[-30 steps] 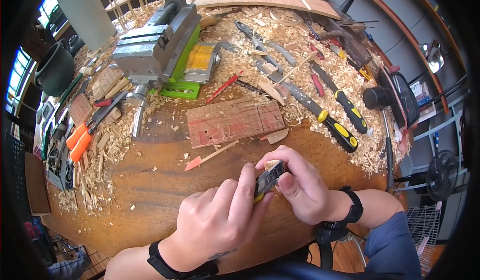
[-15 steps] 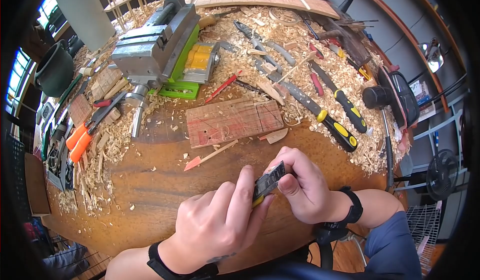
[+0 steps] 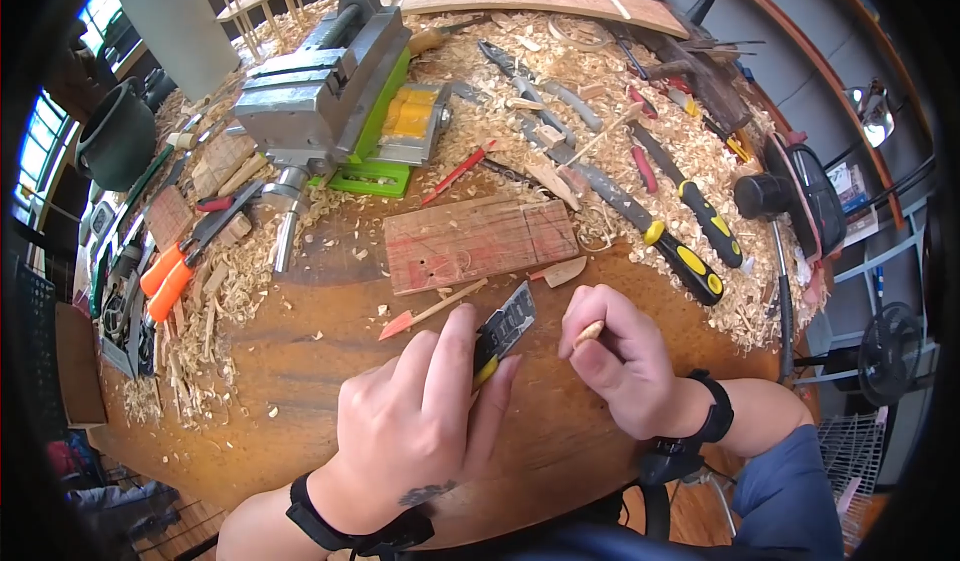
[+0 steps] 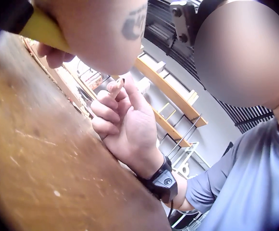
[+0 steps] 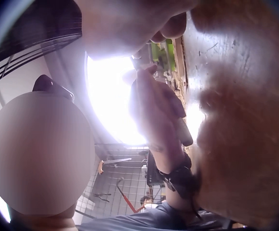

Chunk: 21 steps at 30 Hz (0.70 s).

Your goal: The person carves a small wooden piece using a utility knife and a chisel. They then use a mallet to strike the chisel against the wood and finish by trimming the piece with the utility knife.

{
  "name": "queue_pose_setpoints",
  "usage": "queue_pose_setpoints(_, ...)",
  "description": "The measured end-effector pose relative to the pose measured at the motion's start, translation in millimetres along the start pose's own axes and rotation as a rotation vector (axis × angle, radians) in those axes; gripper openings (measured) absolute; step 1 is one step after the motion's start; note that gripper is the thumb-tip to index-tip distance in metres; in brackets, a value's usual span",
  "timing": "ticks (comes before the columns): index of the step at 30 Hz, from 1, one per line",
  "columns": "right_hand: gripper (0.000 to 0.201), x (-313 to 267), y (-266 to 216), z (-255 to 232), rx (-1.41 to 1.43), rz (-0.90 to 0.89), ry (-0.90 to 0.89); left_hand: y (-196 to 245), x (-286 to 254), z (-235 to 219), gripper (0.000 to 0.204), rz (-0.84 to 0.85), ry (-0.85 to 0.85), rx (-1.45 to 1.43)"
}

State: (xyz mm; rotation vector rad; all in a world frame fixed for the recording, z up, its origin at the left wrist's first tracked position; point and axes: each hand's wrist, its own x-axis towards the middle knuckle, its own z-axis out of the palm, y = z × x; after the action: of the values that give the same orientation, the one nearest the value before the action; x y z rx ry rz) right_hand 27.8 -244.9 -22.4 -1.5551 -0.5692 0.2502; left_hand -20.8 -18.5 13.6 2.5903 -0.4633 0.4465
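Note:
My left hand [image 3: 415,401] grips a utility knife [image 3: 508,321] with a yellow and black handle, its wide metal blade tilted up to the right. The knife's yellow handle [image 4: 44,31] also shows at the top of the left wrist view. To the right, my right hand [image 3: 625,361] pinches a small pale piece of wood [image 3: 588,334] between thumb and curled fingers; most of the piece is hidden by them. A gap separates the blade from the wood. Beyond the hands lie a red-tipped wooden stick [image 3: 430,311] and a red-marked wooden board [image 3: 480,244].
A metal vise [image 3: 310,91] on a green base stands at the back left. Orange-handled tools [image 3: 168,286] lie left. Files with black and yellow handles [image 3: 690,266] rest among wood shavings [image 3: 745,311] at right. A shallow wood offcut [image 3: 560,272] lies by the board.
The hands have moved apart: the left has drawn the knife leftward off the wood piece, and the blade now points further up. The right still pinches the wood.

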Motion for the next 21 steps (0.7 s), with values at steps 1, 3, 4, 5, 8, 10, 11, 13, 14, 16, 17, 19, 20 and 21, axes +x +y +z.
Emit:
queue_pose_setpoints(1,0.025,-0.1,0.5,-1.0,0.008,-0.001,-0.004,-1.2,0.2,0.0,0.041,-0.002,0.006,-0.015)
queue_pose_setpoints(3,0.023,0.6,0.1,-2.5,-0.083,-0.017,0.022,-3.3,0.2,0.1,0.041,-0.004,0.008,-0.022)
queue_pose_setpoints(4,0.023,1.1,-1.2,-1.4,-0.076,-0.020,0.021,-4.0,0.2,0.3,0.041,-0.001,0.012,-0.023)
queue_pose_setpoints(5,0.022,1.7,-3.0,-0.3,-0.119,-0.007,0.033,-4.6,0.5,0.4,0.041,0.003,0.016,-0.024)
queue_pose_setpoints(8,0.022,3.2,-1.2,1.3,-0.178,-0.028,0.047,-5.3,1.2,-0.9,0.042,0.004,0.015,-0.029)
queue_pose_setpoints(10,0.023,3.5,1.5,2.7,-0.194,-0.062,0.049,-10.9,1.9,4.9,0.043,0.043,0.064,-0.008)
queue_pose_setpoints(11,0.022,3.1,2.2,2.7,-0.197,-0.030,0.041,-13.3,2.2,7.8,0.045,0.087,0.118,0.001)
queue_pose_setpoints(13,0.023,3.3,0.5,0.9,-0.198,-0.001,0.031,-15.9,2.5,10.0,0.044,0.093,0.123,-0.020)
queue_pose_setpoints(14,0.020,4.0,-4.2,-0.7,-0.195,0.028,-0.003,-16.2,2.7,10.0,0.044,0.100,0.129,-0.045)
queue_pose_setpoints(16,0.019,5.2,-9.8,2.0,-0.189,0.054,-0.039,-14.1,3.4,8.4,0.039,0.077,0.115,-0.064)
queue_pose_setpoints(17,0.017,5.2,-11.6,6.8,-0.085,0.086,0.005,-12.7,3.6,6.8,0.035,0.056,0.102,-0.088)
queue_pose_setpoints(19,0.014,4.4,-12.3,9.6,0.014,0.120,0.055,-8.6,1.6,0.6,0.029,-0.021,0.051,-0.171)
queue_pose_setpoints(20,0.014,3.4,-11.1,8.5,-0.008,0.118,0.014,-6.6,1.4,-2.4,0.025,-0.097,0.001,-0.257)
queue_pose_setpoints(21,0.014,2.1,-11.1,6.9,-0.031,0.118,-0.026,-5.2,1.8,-5.8,0.025,-0.091,-0.001,-0.266)
